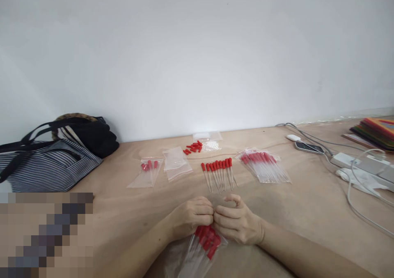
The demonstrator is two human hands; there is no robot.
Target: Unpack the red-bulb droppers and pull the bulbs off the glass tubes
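Note:
My left hand [194, 217] and my right hand [237, 221] meet at the top edge of a clear zip bag [191, 256], fingers closed on it. Inside the bag lie several droppers with red rubber bulbs [207, 242], bulbs toward my hands. Just beyond my hands, a row of loose droppers [219, 173] lies with red bulbs pointing away from me. To their right are filled bags of droppers [264, 167]. On the left lie a bag with a few red bulbs [148, 173] and flat plastic bags [176, 163]. My fingertips partly hide the bag's mouth.
Loose red bulbs [193, 147] and clear tubes [211, 145] lie near the wall. A striped bag [55, 165] stands at the left. To the right are a phone [308, 147], a power strip [343, 159], cables [349, 196] and a stack of coloured sheets [374, 132].

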